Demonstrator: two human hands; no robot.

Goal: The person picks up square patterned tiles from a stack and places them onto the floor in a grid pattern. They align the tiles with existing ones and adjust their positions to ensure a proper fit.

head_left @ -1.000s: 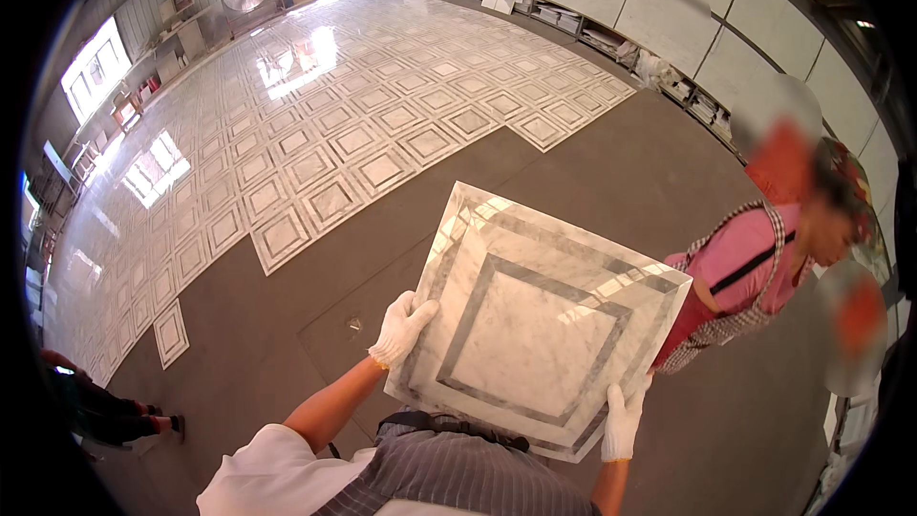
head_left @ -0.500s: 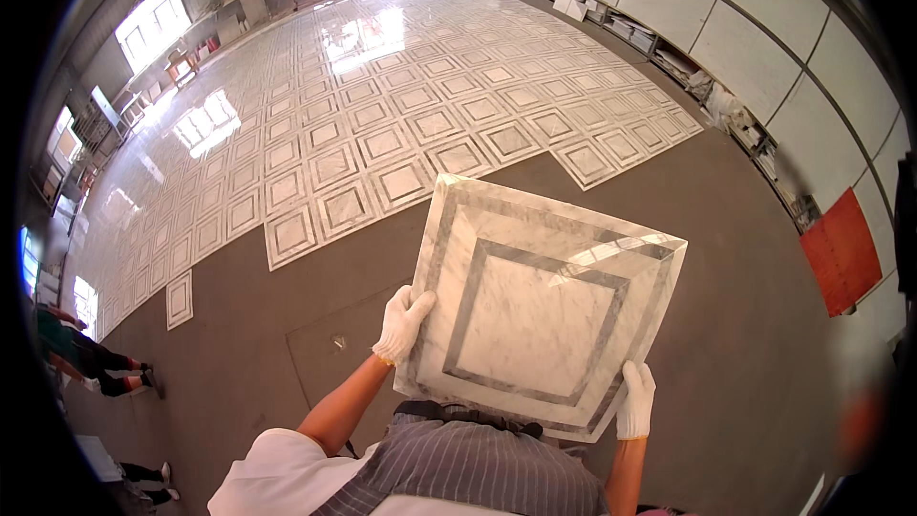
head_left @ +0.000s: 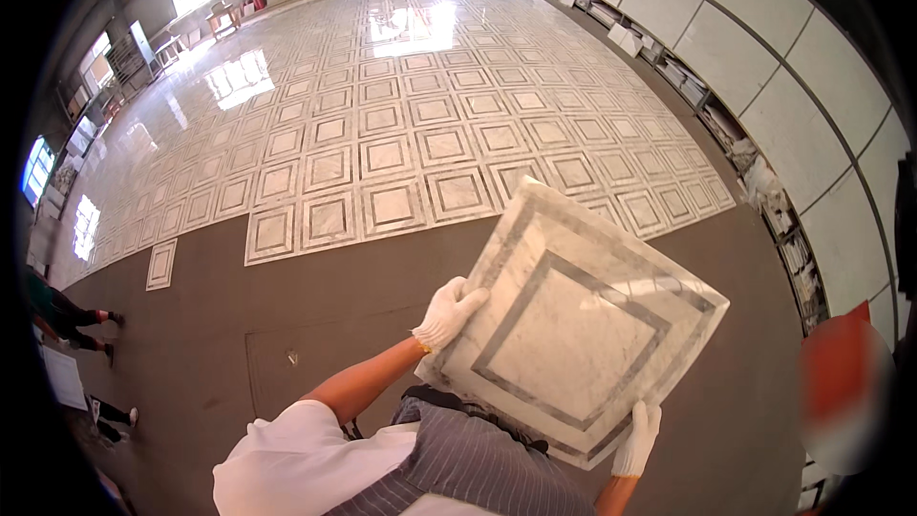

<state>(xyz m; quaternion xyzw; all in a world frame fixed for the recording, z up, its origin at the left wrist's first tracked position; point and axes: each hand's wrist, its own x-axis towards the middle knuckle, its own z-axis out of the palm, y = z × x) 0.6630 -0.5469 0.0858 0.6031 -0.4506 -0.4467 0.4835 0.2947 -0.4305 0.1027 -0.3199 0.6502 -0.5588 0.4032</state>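
A square marble tile [head_left: 576, 333], white with grey veining and two grey square bands, is held up tilted before my body. My left hand [head_left: 451, 313], in a white knitted glove, grips its left edge with the thumb over the face. On the lower right edge my right hand [head_left: 637, 440], gloved the same way, closes around the tile; the fingers behind it are hidden. Beyond the tile spreads a laid field of matching tiles [head_left: 392, 206] with a stepped front edge. Light glares off the held tile's upper right part.
Grey-brown floor [head_left: 334, 296] lies before the laid tiles. One separate tile [head_left: 161, 265] rests at the left. Two people's legs [head_left: 81, 320] show at the far left. Along the right wall, large white panels [head_left: 735, 38] stand above shelves of stacked pieces [head_left: 683, 79]. A blurred red-and-white shape [head_left: 845, 392] is at right.
The held tile has shifted right and slightly down and turned clockwise, both hands moving with it. My view has swung, so the laid tiles sit differently in the picture.
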